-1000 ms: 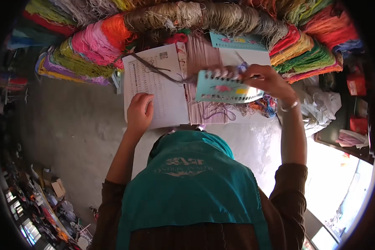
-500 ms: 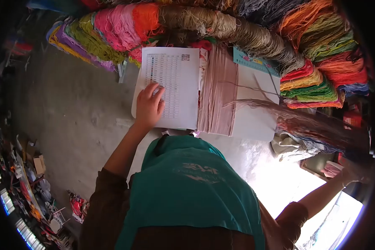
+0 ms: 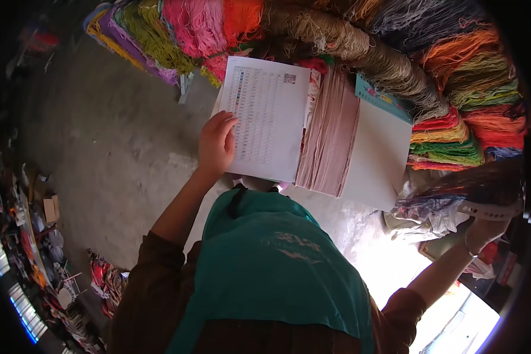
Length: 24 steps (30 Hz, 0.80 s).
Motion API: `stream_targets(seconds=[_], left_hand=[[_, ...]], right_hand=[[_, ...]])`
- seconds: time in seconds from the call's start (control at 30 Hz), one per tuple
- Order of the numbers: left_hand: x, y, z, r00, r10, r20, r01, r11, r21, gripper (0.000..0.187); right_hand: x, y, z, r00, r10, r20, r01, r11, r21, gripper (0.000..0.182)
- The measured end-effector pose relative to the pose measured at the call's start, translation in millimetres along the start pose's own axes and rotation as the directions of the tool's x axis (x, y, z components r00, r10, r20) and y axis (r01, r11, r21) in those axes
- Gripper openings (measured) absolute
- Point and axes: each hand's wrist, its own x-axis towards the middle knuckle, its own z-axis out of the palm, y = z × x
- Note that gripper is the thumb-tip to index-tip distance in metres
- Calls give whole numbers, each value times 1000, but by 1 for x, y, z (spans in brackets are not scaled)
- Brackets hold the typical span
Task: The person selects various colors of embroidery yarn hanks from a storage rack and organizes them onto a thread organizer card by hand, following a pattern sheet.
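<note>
My left hand [image 3: 216, 144] rests on the left edge of a printed paper chart [image 3: 277, 135], with its fingers slightly bent and nothing held in them. The sheet carries columns of small text, a strip of colour swatches and a small picture. Beside it, a bundle of dusty-pink thread [image 3: 330, 133] lies across a white board [image 3: 374, 150]. Far to the right, my right hand [image 3: 487, 230] grips a pale perforated thread card [image 3: 489, 210]. Dark brownish threads [image 3: 472, 180] hang by that card; its far end and some fingers are hard to see.
Skeins of coloured yarn [image 3: 360, 50] hang along a bar at the top and right. A teal printed card [image 3: 383, 100] lies on the board's upper end. Plastic bags [image 3: 422, 218] sit below right; mixed clutter [image 3: 47, 253] lines the far left of the concrete floor [image 3: 118, 147].
My right hand has moved slightly inward, and the perforated card now shows. Threads that stretched across the board are off it. My left hand has slid toward the chart's left edge; the view has shifted.
</note>
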Motion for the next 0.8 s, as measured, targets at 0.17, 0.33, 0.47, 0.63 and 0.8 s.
stream_targets(seconds=[0.17, 0.33, 0.47, 0.63, 0.8], left_hand=[[-9, -8, -12, 1000, 27, -11, -26, 998, 50, 29], [-17, -6, -19, 1000, 13, -4, -13, 999, 45, 29], [-23, -6, -16, 999, -11, 40, 7, 995, 103, 29], [-24, -4, -12, 999, -7, 49, 0, 992, 130, 31], [-23, -7, -10, 998, 9, 54, -16, 991, 133, 34]], right_hand=[[-106, 108, 189, 881, 393, 263, -465, 819, 335, 25], [-183, 239, 183, 676, 717, 171, -727, 687, -5, 9], [-212, 259, 191, 684, 724, 95, -715, 690, -111, 5], [-216, 266, 186, 702, 711, 38, -699, 698, -154, 1], [-219, 272, 183, 727, 687, -1, -681, 721, -132, 2]])
